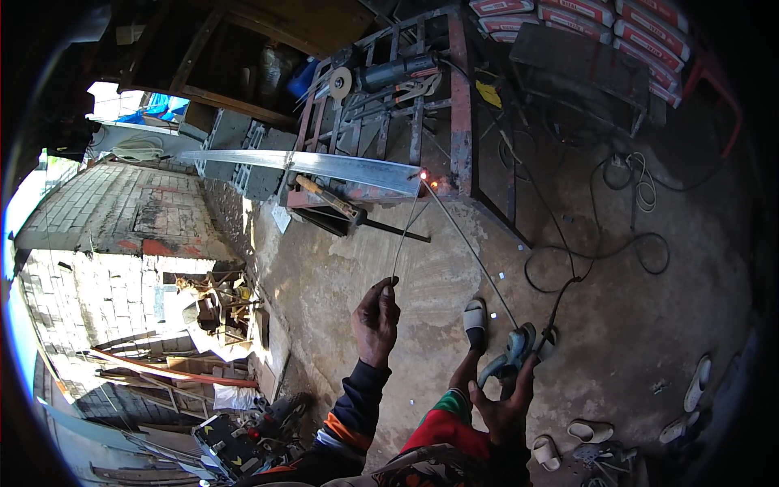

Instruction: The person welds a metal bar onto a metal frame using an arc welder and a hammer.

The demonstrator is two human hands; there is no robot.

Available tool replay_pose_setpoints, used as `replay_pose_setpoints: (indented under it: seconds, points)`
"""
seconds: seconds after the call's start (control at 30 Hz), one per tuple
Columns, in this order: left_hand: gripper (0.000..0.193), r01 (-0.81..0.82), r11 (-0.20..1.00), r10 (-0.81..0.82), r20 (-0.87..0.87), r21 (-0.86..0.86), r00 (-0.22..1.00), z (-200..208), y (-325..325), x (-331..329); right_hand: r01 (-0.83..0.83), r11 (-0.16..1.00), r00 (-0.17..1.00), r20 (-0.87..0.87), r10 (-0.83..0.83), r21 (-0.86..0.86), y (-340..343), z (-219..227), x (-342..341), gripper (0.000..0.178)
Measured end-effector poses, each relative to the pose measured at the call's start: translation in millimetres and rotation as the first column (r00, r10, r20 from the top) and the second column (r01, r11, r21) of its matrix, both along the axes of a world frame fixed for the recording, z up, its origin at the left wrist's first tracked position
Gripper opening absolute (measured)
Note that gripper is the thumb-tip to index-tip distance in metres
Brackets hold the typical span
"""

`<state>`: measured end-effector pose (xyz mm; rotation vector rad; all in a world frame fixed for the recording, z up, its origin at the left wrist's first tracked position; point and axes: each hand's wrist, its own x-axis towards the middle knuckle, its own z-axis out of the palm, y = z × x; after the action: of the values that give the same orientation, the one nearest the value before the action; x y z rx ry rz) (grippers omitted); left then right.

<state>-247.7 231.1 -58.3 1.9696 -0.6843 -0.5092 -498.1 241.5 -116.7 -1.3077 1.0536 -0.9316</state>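
Observation:
My left hand [376, 321] is closed in a pinch on the end of a thin metal rod [406, 231], which reaches up to the end of a long silvery metal bar [349, 169]. My right hand [505, 412] grips a welding electrode holder [514, 351] with a dark cable. From its jaws a long welding electrode [475, 256] slants up and left to the same bar end. A bright reddish glow [423, 174] shows there. The bar lies across a rusty steel frame stand [461, 122]. A tool with a wooden handle [324, 195] rests beside the bar.
An angle grinder [389, 75] and pliers [418, 88] lie on the stand. A cable [596, 256] loops over the concrete floor at right. Slippers [591, 430] are scattered lower right. Red and white sacks [576, 18] are stacked behind. A block wall [122, 211] stands left.

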Motion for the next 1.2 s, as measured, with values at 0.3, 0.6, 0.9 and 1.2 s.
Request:
replay_pose_setpoints:
  seconds: [0.3,0.6,0.9,1.2]
  points:
    - [0.031,-0.003,1.0,0.003,0.018,0.01,1.0,-0.7,-1.4,-1.1,-0.007,1.0,0.992,-0.123,0.009,0.016,3.8,-2.8,-1.7,0.112]
    - [0.033,-0.007,1.0,0.007,0.024,-0.002,1.0,-1.8,-1.5,-0.8,0.014,1.0,1.0,0.008,-0.014,0.028,14.3,-19.2,-4.8,0.117]
    - [0.031,-0.009,1.0,0.009,-0.003,0.001,1.0,1.7,0.0,-1.3,-0.006,0.998,0.999,-0.053,0.003,-0.058,1.7,1.0,-0.8,0.114]
    - [0.03,-0.009,1.0,0.009,-0.023,-0.017,1.0,0.8,-1.5,-1.9,0.004,1.0,1.0,-0.001,-0.004,0.022,2.7,-4.6,0.1,0.114]
